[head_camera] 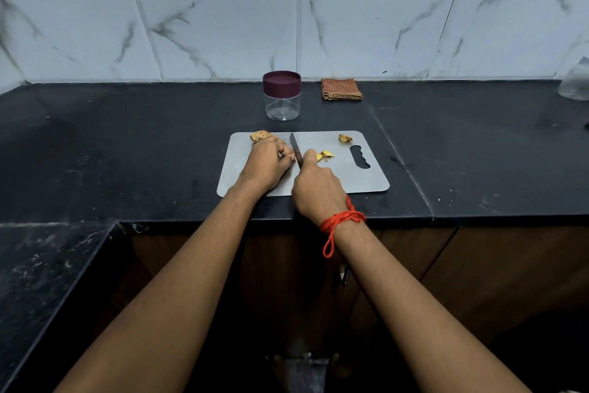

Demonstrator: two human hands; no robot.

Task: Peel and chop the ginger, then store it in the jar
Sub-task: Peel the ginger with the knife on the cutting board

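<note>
Knobbly tan ginger root (262, 137): laid at the far left corner of the flat grey rectangular cutting board (350, 179), pinned under the curled fingers of the left hand (266, 166). Dark-bladed knife (295, 150): gripped in the right hand (315, 188), blade pointed away, just beside the left fingertips. Yellow ginger scraps (326, 154): scattered on the board right of the knife, one more near the handle slot. Clear round plastic jar with maroon lid (282, 96): stood behind the board, lid on, nothing seen inside. Folded brown checked cloth (341, 89): placed right of the jar on the black stone tabletop (127, 144).
</note>
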